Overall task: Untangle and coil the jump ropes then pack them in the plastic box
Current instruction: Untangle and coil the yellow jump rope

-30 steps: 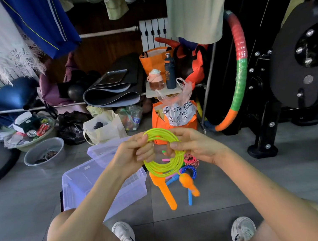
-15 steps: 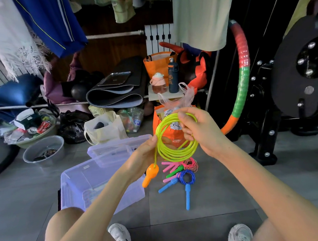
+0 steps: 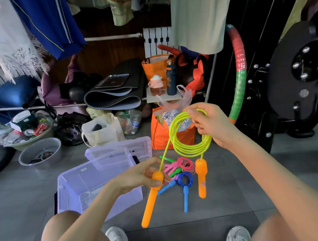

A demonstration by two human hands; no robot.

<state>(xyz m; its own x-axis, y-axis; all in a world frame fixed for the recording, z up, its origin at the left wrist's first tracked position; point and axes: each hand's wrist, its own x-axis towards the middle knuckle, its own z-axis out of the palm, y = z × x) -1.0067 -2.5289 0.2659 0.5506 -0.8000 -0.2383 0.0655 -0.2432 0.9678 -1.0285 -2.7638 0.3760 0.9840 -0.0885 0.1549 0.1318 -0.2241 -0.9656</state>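
Note:
My right hand (image 3: 211, 124) grips the top of a coiled yellow-green jump rope (image 3: 190, 146), held up in the air. One orange handle (image 3: 201, 178) dangles below the coil. My left hand (image 3: 140, 174) pinches the top of the other orange handle (image 3: 149, 200), which hangs down, with a straight strand of rope running up to the coil. On the floor beneath lie a blue jump rope (image 3: 184, 181) and a pink and green one (image 3: 182, 165), both coiled. The clear plastic box (image 3: 95, 182) stands open at the left, beside my left forearm.
The box's lid (image 3: 130, 146) lies behind it. An orange bag (image 3: 161, 136) stands just beyond the ropes. A metal bowl (image 3: 40, 150), a cream tote (image 3: 101, 130) and other clutter line the left. A hoop (image 3: 239, 73) and black gym equipment (image 3: 296, 80) stand on the right.
My left hand dropped from the coil to pinch one orange handle and drew a strand out. My right hand keeps the coil raised, and the second handle now dangles free below it.

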